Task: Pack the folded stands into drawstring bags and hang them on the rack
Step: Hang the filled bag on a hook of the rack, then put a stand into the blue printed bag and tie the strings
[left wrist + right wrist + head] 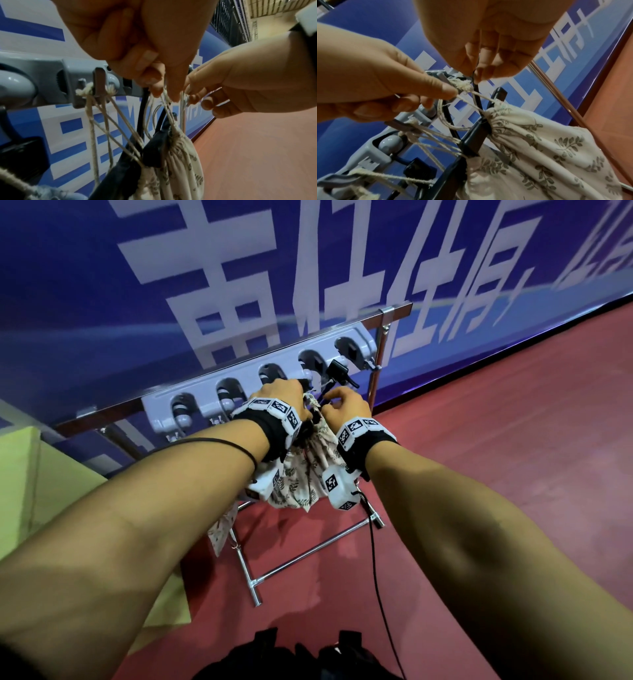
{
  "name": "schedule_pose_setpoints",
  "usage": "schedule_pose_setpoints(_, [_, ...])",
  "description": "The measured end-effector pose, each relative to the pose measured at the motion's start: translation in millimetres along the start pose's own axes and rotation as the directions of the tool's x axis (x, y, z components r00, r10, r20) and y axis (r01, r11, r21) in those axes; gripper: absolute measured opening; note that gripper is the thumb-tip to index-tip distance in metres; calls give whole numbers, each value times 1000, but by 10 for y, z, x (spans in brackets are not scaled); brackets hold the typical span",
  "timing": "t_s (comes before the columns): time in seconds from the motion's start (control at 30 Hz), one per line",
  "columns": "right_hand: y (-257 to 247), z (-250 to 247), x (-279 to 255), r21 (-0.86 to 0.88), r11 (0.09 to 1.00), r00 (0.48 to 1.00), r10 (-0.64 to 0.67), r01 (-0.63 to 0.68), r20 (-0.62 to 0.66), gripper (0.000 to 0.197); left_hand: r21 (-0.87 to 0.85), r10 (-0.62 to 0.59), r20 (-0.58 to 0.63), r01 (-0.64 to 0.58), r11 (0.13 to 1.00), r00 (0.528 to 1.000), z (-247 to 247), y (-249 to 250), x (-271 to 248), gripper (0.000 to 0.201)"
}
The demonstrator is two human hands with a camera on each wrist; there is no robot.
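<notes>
A cream leaf-print drawstring bag (pixel 301 481) (pixel 539 148) hangs just below both hands, in front of the grey hook rack (pixel 205 392). Black parts of a folded stand (pixel 474 140) (pixel 154 148) poke out of its gathered mouth. My left hand (pixel 284 395) (pixel 161 93) pinches the bag's knotted cord (pixel 464 85) close to a hook. My right hand (pixel 342 402) (pixel 475 77) pinches a thin black rod of the stand that sticks up from the bag. On the neighbouring hook (pixel 96 88), cords of another bag are looped.
The rack sits on a chrome frame (pixel 308 553) against a blue banner wall (pixel 102 285). Another cream bag (pixel 222 529) hangs lower left. At the left is a green table (pixel 34 474). A black cable (pixel 376 577) trails over the red floor (pixel 513 440).
</notes>
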State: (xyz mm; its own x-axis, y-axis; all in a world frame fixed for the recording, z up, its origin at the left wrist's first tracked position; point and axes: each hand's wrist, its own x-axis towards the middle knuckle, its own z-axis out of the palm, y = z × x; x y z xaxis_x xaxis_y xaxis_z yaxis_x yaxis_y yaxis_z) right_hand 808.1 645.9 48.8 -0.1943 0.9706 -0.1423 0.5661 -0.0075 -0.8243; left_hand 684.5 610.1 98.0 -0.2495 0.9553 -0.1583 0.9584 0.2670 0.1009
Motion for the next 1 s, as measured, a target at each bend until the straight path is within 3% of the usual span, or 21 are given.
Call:
schedule_pose_setpoints(0.2, [-130,-34,-239,104,993,990,61,-48,-130,15,-96,110,-31,-113,989,993,-242,-260,-237,23])
schedule_pose_setpoints(0.3, [-402,143,-396,108,994,989,31,-15,-148,22,-204,61,-150,-92,975,987,-415,-558,-433,17])
schedule_pose_setpoints(0.43, [-955,643,-708,103,993,989,-47,62,-142,22,-289,-59,-210,-5,957,976,-598,-1318,-859,20])
schedule_pose_setpoints(0.63, [-1905,1959,-1505,44,981,981,-185,188,-63,9,-384,-240,-294,116,916,925,-710,-2980,-1841,15])
schedule_pose_setpoints(0.77, [-2606,3212,-2346,-22,957,952,-287,291,107,19,-480,-371,-287,203,853,883,-761,-4346,-2766,17])
schedule_pose_setpoints(1.0, [-3727,4977,-3541,-45,880,819,-421,473,390,24,-591,-634,-285,389,707,719,-767,-6295,-4112,15])
